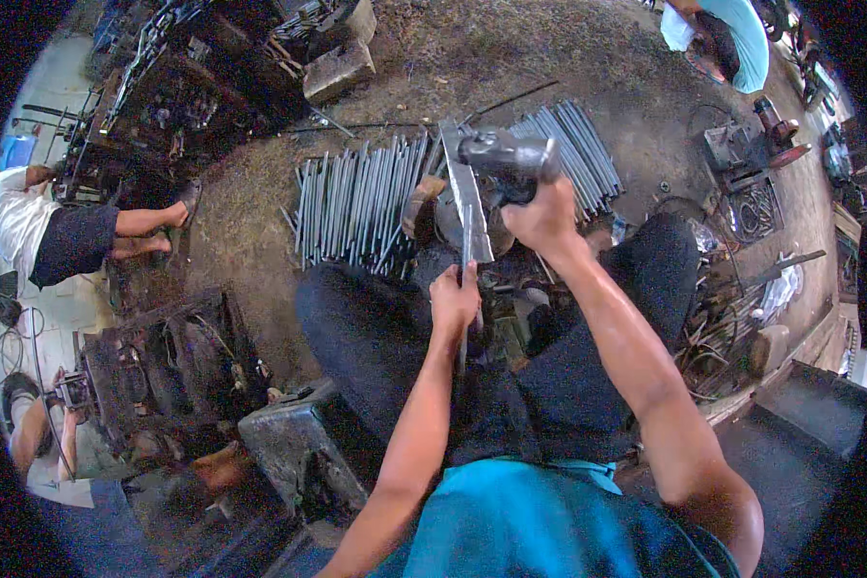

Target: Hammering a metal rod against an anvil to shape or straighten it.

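Observation:
Between my knees a long flat metal bar or channel (462, 188) points away from me. A thin grey metal rod (467, 234) lies along it, and my left hand (456, 299) is closed around the rod's near end. My right hand (547, 217) grips a hammer (506, 154), whose dark, heavy head is raised beside the bar's far part. The hammer's handle is mostly hidden in my fist. Under the bar stands a block with a brown wooden piece (422, 207) at its left side, partly covered.
Rows of metal rods lie on the ground at the left (361, 202) and the right (573, 154). A concrete block (339, 72) sits farther off. Other people are at the left (67, 222), lower left and upper right. A dark metal box (308, 443) stands by my left leg.

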Available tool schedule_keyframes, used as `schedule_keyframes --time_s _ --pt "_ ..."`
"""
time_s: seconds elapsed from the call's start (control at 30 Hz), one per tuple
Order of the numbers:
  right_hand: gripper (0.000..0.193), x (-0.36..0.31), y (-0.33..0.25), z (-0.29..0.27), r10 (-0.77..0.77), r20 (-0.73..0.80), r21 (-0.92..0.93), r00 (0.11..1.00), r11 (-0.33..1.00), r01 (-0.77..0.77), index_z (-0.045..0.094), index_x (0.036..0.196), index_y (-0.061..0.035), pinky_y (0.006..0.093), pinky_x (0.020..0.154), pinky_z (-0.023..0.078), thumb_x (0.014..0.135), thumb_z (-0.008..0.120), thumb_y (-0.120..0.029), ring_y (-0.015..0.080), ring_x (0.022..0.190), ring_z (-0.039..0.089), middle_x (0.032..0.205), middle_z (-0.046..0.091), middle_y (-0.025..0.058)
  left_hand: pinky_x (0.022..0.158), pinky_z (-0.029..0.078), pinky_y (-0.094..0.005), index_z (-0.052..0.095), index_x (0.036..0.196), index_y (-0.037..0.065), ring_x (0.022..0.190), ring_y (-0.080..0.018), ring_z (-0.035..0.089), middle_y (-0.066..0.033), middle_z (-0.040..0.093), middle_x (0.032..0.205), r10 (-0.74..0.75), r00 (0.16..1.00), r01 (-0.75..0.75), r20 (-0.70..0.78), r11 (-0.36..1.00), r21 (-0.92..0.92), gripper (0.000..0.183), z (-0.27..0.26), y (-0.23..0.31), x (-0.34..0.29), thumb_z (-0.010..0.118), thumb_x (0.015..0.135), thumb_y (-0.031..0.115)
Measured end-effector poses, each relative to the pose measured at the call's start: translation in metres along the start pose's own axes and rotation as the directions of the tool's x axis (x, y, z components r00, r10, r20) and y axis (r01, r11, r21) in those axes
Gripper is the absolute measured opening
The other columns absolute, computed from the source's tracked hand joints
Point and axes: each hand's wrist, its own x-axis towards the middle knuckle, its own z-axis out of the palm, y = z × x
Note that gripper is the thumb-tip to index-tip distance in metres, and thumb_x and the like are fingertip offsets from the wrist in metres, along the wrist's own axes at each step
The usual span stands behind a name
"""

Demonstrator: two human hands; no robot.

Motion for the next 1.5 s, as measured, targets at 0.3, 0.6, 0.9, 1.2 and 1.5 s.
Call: schedule_keyframes --time_s 0.3,0.6,0.9,1.2,1.5 --pt "0.052 -0.002 0.041 0.011 0.315 0.330 -0.535 0.890 0.839 -0.099 0.052 0.118 0.0022 0.0499 0.069 0.053 0.068 0.060 -0.011 0.0410 0.077 0.065 0.083 0.066 0.0231 0.072 0.046 -0.0531 0.064 0.082 -0.006 0.080 -0.0486 0.060 -0.0316 0.061 0.077 0.072 0.997 -0.071 0.002 0.979 0.190 0.046 -0.006 0.011 -0.011 0.049 0.095 0.035" --pt "0.057 -0.007 0.016 0.029 0.091 -0.162 0.186 0.983 0.981 -0.061 0.055 0.111 0.0006 0.0459 0.066 0.051 0.061 0.076 -0.019 0.0372 0.076 0.066 0.079 0.066 0.0218 0.068 0.046 -0.0518 0.065 0.082 -0.004 0.079 -0.0473 0.061 -0.0295 0.061 0.076 0.202 0.978 -0.189 -0.046 0.963 0.193 0.045 -0.007 0.015 -0.009 0.048 0.096 0.036" --pt "0.031 -0.022 0.060 0.024 0.271 0.352 -0.449 0.896 0.889 -0.092 0.054 0.097 0.0063 0.0480 0.072 0.054 0.069 0.061 -0.007 0.0411 0.080 0.066 0.081 0.065 0.0267 0.064 0.046 -0.0492 0.062 0.077 -0.006 0.067 -0.0443 0.061 -0.0277 0.059 0.068 0.287 0.950 -0.245 -0.122 0.929 0.277 0.041 -0.010 0.025 -0.018 0.054 0.094 0.030" --pt "0.033 -0.036 0.045 0.029 0.273 0.478 -0.383 0.835 0.920 -0.081 0.053 0.094 0.0044 0.0496 0.070 0.053 0.067 0.065 -0.011 0.0423 0.078 0.065 0.080 0.065 0.0262 0.042 0.037 -0.0218 0.054 0.072 0.006 0.046 -0.0053 0.047 0.0014 0.053 0.057 0.229 0.968 -0.251 -0.104 0.866 -0.433 0.029 -0.039 0.088 -0.082 0.064 0.092 0.025" --pt "0.033 -0.039 0.044 0.037 0.352 0.427 -0.399 0.833 0.900 -0.175 0.050 0.095 0.0071 0.0517 0.074 0.050 0.066 0.060 -0.005 0.0441 0.082 0.063 0.083 0.063 0.0282 0.044 0.041 -0.0220 0.052 0.073 0.006 0.050 -0.0057 0.051 -0.0008 0.057 0.063 0.328 0.922 -0.385 -0.206 0.831 -0.402 0.024 -0.041 0.094 -0.107 0.074 0.081 0.009"
